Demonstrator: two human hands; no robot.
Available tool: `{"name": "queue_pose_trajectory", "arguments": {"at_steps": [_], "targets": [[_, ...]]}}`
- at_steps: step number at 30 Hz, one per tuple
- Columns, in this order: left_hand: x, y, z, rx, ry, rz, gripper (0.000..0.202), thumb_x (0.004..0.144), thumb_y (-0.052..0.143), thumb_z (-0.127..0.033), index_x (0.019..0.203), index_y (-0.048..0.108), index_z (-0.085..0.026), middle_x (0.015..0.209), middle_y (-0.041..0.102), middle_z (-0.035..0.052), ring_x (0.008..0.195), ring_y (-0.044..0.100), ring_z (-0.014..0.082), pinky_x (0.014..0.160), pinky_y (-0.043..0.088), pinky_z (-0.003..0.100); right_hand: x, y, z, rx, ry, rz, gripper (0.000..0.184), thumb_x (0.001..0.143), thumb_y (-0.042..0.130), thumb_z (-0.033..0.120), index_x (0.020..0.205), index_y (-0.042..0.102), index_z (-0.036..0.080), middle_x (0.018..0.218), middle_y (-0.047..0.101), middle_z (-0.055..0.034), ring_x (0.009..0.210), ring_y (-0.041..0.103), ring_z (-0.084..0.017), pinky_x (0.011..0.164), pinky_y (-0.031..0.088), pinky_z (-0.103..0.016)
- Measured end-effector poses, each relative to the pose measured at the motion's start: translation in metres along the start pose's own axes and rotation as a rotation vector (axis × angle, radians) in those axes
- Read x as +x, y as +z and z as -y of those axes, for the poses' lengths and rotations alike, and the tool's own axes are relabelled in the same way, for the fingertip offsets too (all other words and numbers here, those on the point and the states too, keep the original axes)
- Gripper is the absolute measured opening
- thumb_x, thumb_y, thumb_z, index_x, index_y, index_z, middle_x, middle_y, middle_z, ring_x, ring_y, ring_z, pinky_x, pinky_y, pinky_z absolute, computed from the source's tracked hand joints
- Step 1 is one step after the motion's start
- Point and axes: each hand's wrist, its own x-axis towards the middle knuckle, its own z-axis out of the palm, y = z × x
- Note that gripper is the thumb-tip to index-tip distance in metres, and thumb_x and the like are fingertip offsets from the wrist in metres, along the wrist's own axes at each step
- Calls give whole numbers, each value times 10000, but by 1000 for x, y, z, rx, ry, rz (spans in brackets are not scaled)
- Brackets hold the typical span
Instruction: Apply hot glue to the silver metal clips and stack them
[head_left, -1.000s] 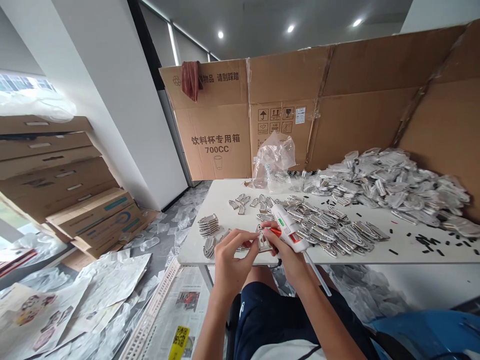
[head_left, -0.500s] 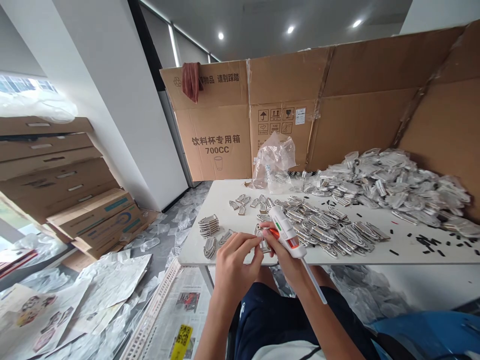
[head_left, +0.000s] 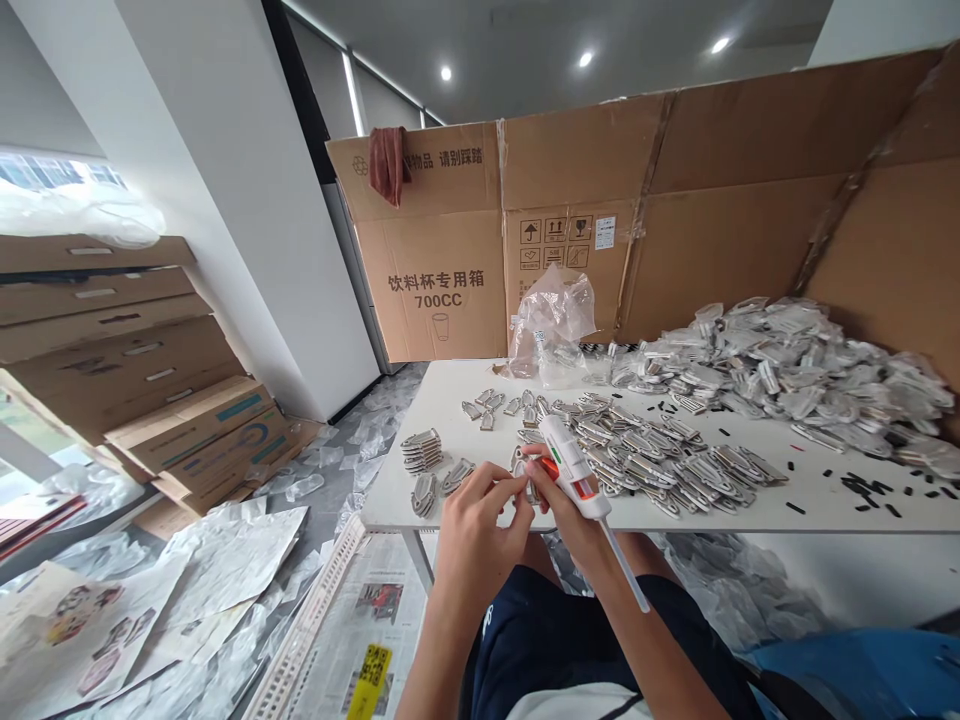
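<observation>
A white hot glue gun (head_left: 571,462) with an orange trigger rests in my right hand (head_left: 559,495). Its nozzle points away from me and a clear glue stick (head_left: 628,570) trails out of its back over my forearm. My left hand (head_left: 484,515) is closed in a pinch, thumb and forefinger close to the right hand's fingertips; what they hold is too small and covered to make out. Just beyond the fingertips, a looped metal piece (head_left: 517,458) shows in part. To the left of my left hand stand a stack of metal pieces (head_left: 421,450) and smaller groups (head_left: 424,494).
A heap of loose metal pieces (head_left: 645,450) spreads across the white table (head_left: 442,395). Behind it lies a mound of plastic-wrapped pieces (head_left: 810,360). Small black strips (head_left: 862,488) are scattered at right. A clear bag (head_left: 551,320) sits before the cardboard wall (head_left: 450,240).
The view has shifted slightly. Both hands stay close together at nearly the same spot, the glue gun still in the right one.
</observation>
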Motion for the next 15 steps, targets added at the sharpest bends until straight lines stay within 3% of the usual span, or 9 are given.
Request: {"name": "queue_pose_trajectory", "arguments": {"at_steps": [4, 8, 12, 15], "targets": [[1, 0, -1, -67, -65, 40, 189, 999, 659, -189, 998, 842, -238, 912, 727, 45, 674, 615, 140, 646, 491, 282, 0, 1, 2, 27, 13, -28, 409, 952, 784, 537, 1215, 760, 225, 752, 607, 28, 610, 487, -138, 611, 434, -305], [3, 2, 3, -136, -173, 29, 135, 995, 706, -258, 991, 841, -262, 860, 692, 20, 633, 516, 129, 626, 433, 279, -2, 4, 12, 56, 53, -52, 426, 929, 802, 551, 1198, 755, 225, 684, 521, 55, 594, 435, -133, 575, 387, -294], [2, 8, 10, -339, -441, 27, 166, 967, 760, -383, 975, 726, -221, 754, 643, -17, 554, 394, 112, 556, 341, 265, -5, 7, 21, 59, 55, -39, 416, 932, 796, 554, 1204, 749, 244, 751, 579, 34, 599, 430, -131, 561, 375, -297], [2, 11, 15, -656, -623, 128, 320, 953, 776, -498, 1001, 653, -206, 747, 683, -6, 576, 521, 122, 567, 394, 248, -7, 8, 25, 53, 40, -34, 437, 913, 799, 590, 1175, 747, 244, 787, 630, 14, 585, 453, -136, 549, 392, -305]]}}
